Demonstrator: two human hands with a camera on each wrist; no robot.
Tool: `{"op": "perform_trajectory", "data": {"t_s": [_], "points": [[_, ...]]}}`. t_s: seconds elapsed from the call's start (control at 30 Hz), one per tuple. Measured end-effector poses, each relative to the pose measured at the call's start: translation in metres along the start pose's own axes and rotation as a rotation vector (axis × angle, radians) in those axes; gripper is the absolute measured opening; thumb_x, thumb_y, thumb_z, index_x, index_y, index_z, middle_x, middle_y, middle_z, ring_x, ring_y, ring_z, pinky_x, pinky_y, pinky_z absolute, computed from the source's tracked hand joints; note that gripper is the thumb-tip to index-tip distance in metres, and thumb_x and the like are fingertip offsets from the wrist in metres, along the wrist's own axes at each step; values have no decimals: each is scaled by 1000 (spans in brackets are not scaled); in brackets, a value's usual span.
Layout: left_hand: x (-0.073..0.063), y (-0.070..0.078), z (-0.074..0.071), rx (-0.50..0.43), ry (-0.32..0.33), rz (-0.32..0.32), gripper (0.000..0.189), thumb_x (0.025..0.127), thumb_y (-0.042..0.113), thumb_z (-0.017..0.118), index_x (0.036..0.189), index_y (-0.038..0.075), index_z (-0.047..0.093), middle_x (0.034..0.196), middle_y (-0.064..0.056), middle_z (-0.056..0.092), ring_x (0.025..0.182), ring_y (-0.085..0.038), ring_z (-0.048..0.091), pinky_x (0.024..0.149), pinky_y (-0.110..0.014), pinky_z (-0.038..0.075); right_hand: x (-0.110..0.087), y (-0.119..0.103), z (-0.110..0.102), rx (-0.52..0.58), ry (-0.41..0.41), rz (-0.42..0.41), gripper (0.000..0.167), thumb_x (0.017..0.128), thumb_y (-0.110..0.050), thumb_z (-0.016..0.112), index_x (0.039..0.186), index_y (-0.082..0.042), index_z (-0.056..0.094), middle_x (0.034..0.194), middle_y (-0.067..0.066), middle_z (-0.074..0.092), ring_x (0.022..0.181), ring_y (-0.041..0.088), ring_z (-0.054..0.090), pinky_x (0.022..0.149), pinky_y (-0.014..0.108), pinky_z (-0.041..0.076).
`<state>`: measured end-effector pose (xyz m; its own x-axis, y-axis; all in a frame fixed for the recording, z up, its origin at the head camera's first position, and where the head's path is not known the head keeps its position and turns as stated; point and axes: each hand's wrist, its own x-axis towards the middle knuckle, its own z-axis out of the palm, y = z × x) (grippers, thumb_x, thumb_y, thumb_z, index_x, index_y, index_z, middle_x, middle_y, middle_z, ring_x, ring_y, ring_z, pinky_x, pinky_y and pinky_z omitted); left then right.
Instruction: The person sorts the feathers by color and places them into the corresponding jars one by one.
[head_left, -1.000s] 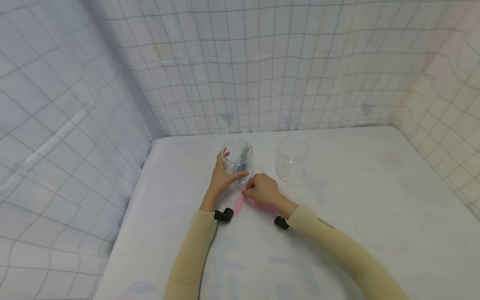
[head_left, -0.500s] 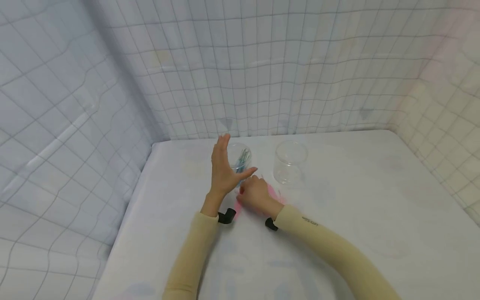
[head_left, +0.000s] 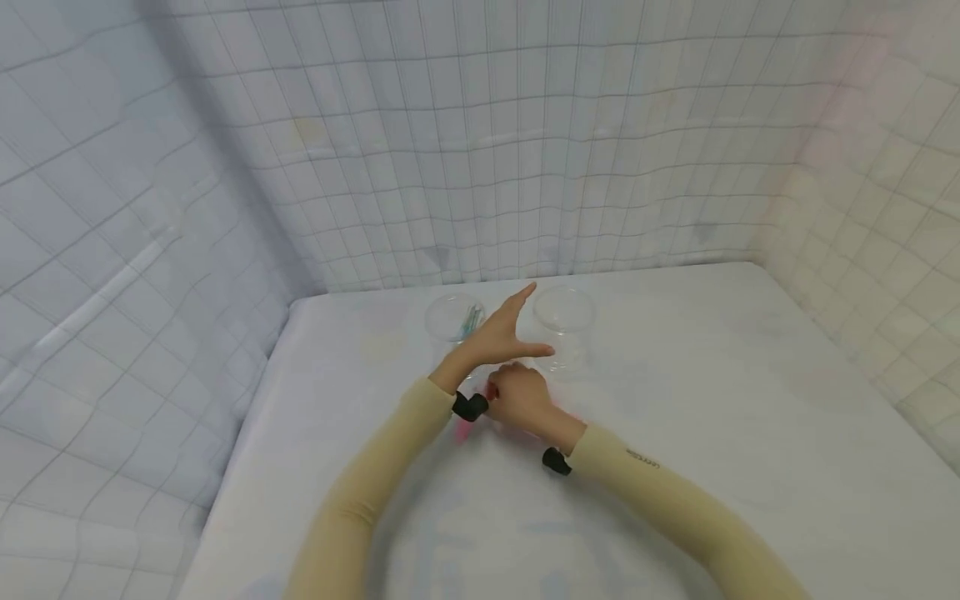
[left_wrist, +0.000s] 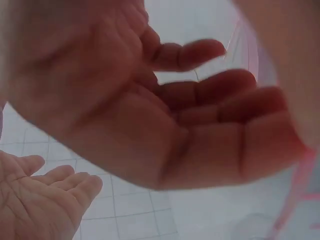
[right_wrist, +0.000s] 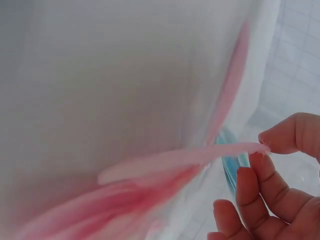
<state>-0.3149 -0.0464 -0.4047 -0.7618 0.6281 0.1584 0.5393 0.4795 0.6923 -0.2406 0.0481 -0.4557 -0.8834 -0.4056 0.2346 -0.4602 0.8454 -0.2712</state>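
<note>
Against grid-patterned cloth (head_left: 480, 167), a right hand (head_left: 519, 396) pinches a pink feather (right_wrist: 170, 160) while the left hand (head_left: 497, 335) spreads, unclenched, near a clear jar (head_left: 573, 329).

Head view high, forward-down; wrist views close; hands (head_left: 498, 337) (head_left: 519, 395) shared

Right hand (head_left: 521, 396) has fingers curled; pink strip (head_left: 462, 430) shows at its 8 o'clock. Left hand (head_left: 498, 337), thumb and fingers spread, at 11. Clear jar (head_left: 437, 337) with blue-green sticks (head_left: 472, 320), 10; second clear jar (head_left: 576, 340), 1.
</note>
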Motion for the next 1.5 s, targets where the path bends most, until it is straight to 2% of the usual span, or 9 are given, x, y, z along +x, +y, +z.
{"op": "perform_trajectory", "data": {"t_s": [0.2,0.37,0.57,0.7,0.9,1.0,1.17,1.3,1.5], "points": [[9,-13,0,-117,1,-77,108,81,38,76,153,13,0,156,-12,12,140,-25,21,107,-43,29,-15,19,-21,277,9,17,11,76,-19,69,68,-19,62,67,-10,55,65,10,51,56,30,44],[11,-24,3,-222,22,-175,111,79,37,78,153,16,-1,157,-8,12,141,-21,18,106,-44,29,-26,36,-36,479,-1,44,6,82,-16,65,75,-16,66,72,-8,58,66,11,52,61,29,45],[12,-39,12,-231,64,-189,107,79,36,79,153,17,5,155,-7,20,140,-25,22,106,-46,30,-28,53,-61,674,139,115,8,89,-15,66,87,-7,67,79,-1,63,75,17,56,61,29,45],[14,-45,18,-221,90,-182,106,76,39,80,153,18,10,152,-4,28,138,-26,25,105,-45,31,-22,60,-79,797,269,204,14,91,-17,66,92,-2,66,84,5,64,80,19,55,64,28,46],[14,-50,23,-209,120,-172,105,73,43,81,152,21,16,150,-1,32,137,-24,28,105,-43,31,-6,66,-96,908,429,334,20,92,-20,64,97,-1,64,85,2,59,82,16,50,62,26,38],[12,-52,22,-201,140,-170,102,73,41,81,152,20,20,149,-1,35,136,-26,30,105,-41,33,5,69,-99,972,521,341,21,92,-19,65,97,1,64,85,1,58,84,15,51,65,24,42],[4,-56,16,-184,171,-191,102,71,44,82,151,20,23,147,1,38,133,-27,36,103,-41,34,23,72,-99,1080,656,351,15,91,-19,65,96,-5,64,89,-1,58,87,12,52,71,25,44],[-3,-60,10,-192,193,-207,102,71,44,83,151,22,23,147,3,37,132,-25,37,103,-37,35,37,73,-96,1121,684,371,11,91,-21,66,95,-11,64,90,-2,58,86,11,51,70,24,42],[-15,-67,4,-232,213,-222,101,71,39,84,151,20,24,147,1,36,133,-26,35,104,-37,33,50,77,-84,1252,656,425,9,93,-24,64,96,-15,62,91,-4,56,88,11,50,71,25,39]]}}
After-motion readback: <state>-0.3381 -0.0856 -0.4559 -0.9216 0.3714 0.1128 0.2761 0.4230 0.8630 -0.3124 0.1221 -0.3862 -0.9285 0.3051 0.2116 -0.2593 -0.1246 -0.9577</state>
